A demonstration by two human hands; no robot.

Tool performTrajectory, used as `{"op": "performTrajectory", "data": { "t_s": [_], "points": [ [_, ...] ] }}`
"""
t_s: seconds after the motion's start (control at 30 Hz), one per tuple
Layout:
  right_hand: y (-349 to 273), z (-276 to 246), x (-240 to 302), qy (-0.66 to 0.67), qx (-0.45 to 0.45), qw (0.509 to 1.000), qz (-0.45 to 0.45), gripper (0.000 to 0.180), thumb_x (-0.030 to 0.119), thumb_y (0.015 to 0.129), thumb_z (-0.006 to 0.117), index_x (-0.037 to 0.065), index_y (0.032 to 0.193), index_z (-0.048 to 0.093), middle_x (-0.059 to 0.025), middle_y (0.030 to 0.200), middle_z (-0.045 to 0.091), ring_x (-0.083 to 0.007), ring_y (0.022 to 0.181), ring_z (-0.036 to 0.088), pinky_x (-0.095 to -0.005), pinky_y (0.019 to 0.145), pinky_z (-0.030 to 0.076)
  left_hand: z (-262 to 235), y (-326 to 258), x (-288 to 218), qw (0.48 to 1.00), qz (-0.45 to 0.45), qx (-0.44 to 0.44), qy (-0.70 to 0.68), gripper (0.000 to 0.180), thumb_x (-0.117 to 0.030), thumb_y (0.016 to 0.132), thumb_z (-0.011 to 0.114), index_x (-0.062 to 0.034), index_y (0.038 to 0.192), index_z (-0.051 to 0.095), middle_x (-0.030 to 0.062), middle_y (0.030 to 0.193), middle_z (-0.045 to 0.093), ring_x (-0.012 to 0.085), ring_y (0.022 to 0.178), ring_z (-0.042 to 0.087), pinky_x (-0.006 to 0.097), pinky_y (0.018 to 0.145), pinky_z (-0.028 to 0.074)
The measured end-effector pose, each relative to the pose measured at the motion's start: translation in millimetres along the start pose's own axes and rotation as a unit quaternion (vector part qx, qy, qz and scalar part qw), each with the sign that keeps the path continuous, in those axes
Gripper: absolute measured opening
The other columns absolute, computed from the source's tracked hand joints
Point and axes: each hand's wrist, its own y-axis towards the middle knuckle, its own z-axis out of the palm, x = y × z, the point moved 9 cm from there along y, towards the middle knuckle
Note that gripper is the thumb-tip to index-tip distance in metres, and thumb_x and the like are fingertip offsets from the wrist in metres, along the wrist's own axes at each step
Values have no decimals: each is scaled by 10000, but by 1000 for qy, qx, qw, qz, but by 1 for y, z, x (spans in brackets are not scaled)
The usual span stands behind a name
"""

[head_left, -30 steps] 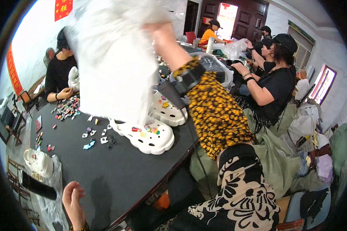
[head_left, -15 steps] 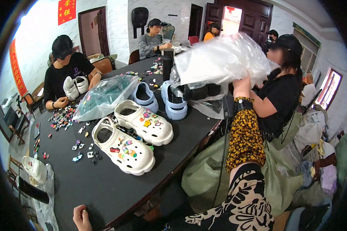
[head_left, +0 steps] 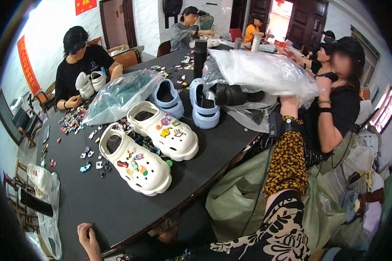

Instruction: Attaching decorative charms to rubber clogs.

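My right hand (head_left: 290, 102) reaches across the table's right side and grips a stack of clear plastic bags (head_left: 257, 71); the bags hide most of its fingers. A co-worker's hand (head_left: 323, 87) touches the same stack from the right. My left hand (head_left: 88, 238) rests at the table's near edge, fingers loosely bent and slightly apart, with nothing in it. Two cream clogs with colourful charms, a near one (head_left: 139, 167) and a farther one (head_left: 167, 132), stand mid-table. Behind them are two light blue clogs, one on the left (head_left: 169, 104) and one on the right (head_left: 204, 108).
Loose charms (head_left: 74, 119) lie scattered on the black table (head_left: 117, 222). A filled plastic bag (head_left: 122, 98) lies behind the cream clogs, near a dark bottle (head_left: 200, 58). Several people sit around; one at left holds white shoes (head_left: 91, 85). Green sacks (head_left: 235, 195) fill the floor beside the table.
The plastic bags have come down onto the table's right side, my right hand lowering with them. The co-worker on the right now has a hand at the bags. My left hand has stayed at the edge.
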Motion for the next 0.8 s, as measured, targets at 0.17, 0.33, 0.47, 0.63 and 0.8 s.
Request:
{"op": "performTrajectory", "data": {
  "t_s": [0.17, 0.33, 0.47, 0.63, 0.8],
  "points": [
    [-7, 32, -34, -6, 229, 973, 25, 380, 163, 871, 486, 111, 1236, 575, -123, 1231, 589, -282, 1179, 515, -532, 1056, 305, -1, 1, -15, 1000, 13, -14, 10, 79, 41, 846, 539, 20, 907, 585, 94, 932, 570, 188, 882, 556, 291, 787, 450],
    [-3, 66, -180, 232, -148, 961, 41, 372, 211, 907, 481, 90, 1244, 583, -153, 1247, 584, -318, 1212, 495, -467, 1042, 353, 45, 26, -11, 997, 53, 7, -64, 75, 68, 812, 545, 28, 861, 587, 103, 919, 565, 213, 875, 556, 299, 791, 446],
    [12, 71, -54, 319, -61, 939, 116, 418, 262, 945, 478, 72, 1315, 513, -167, 1381, 486, -326, 1274, 452, -407, 1043, 388, 6, 7, -20, 999, 18, -27, 10, 96, 64, 794, 558, 24, 868, 604, 107, 926, 578, 224, 879, 564, 302, 787, 451],
    [-13, 47, -27, 558, -66, 806, 188, 419, 250, 960, 461, 66, 1336, 472, -171, 1393, 466, -339, 1273, 449, -437, 1041, 388, 8, 9, -19, 999, -26, -28, 20, 98, 56, 785, 565, 16, 862, 609, 104, 918, 585, 234, 889, 564, 313, 791, 453],
    [-42, 112, -124, 719, -70, 643, 253, 423, 238, 974, 443, 61, 1357, 431, -175, 1405, 445, -353, 1271, 446, -467, 1039, 388, 10, 9, -18, 1000, 12, -27, 7, 87, 42, 782, 576, 7, 852, 615, 104, 914, 586, 253, 896, 560, 334, 803, 451]
  ]
}}
